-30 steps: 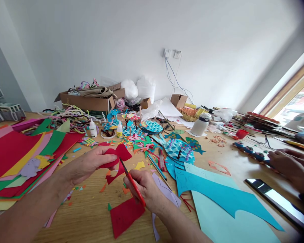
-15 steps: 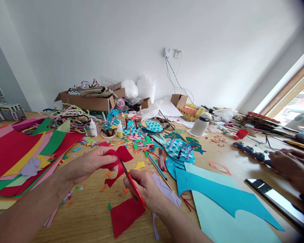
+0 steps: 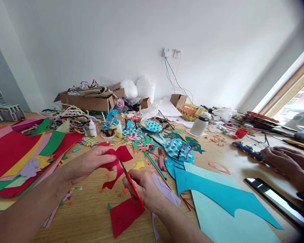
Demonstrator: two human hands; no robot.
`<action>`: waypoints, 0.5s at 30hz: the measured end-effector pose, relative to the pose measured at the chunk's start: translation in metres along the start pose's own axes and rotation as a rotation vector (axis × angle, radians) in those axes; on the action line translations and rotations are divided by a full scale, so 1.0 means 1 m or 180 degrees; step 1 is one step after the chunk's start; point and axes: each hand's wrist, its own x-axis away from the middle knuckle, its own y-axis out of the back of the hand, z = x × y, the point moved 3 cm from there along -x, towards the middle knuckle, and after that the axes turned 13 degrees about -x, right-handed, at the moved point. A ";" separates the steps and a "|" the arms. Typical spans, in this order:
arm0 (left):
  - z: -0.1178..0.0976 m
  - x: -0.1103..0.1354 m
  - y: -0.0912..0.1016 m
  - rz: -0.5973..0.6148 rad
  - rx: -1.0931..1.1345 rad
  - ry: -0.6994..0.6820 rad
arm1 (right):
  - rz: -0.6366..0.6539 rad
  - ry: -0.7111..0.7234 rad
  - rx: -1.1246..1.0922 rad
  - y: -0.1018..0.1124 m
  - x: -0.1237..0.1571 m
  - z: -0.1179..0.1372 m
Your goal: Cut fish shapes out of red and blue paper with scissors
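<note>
My left hand (image 3: 87,165) is raised just above the tabletop (image 3: 91,209), near its middle front. Its fingers are clamped on the upper edge of a red paper shape (image 3: 119,156), thumb on top. The shape hangs from the grip, and a curved strip of it trails down toward the tabletop.

My right hand (image 3: 144,189) is just right of the shape. Its fingers are closed through the handles of the red scissors (image 3: 131,184). The blades point up and to the left, and their tips meet the red paper shape just below my left fingers. I cannot tell how far the blades are parted.

A loose red offcut (image 3: 125,216) lies flat on the tabletop directly below my right hand. A lilac paper piece (image 3: 167,192) lies under and beside my right wrist. A large blue sheet (image 3: 218,197) lies to the right of it. A stack of coloured sheets (image 3: 12,158) lies well to the left. Another person's hands (image 3: 285,162) rest at the far right edge, near a dark flat device (image 3: 276,199).
</note>
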 end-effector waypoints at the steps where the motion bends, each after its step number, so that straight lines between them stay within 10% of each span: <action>1: 0.000 0.000 0.000 0.0012 0.0003 0.0004 | 0.0015 0.0001 -0.0001 0.000 0.000 0.000; 15: 0.003 0.000 0.002 -0.0161 -0.0046 0.0077 | 0.0063 0.0007 0.0145 0.001 0.000 0.001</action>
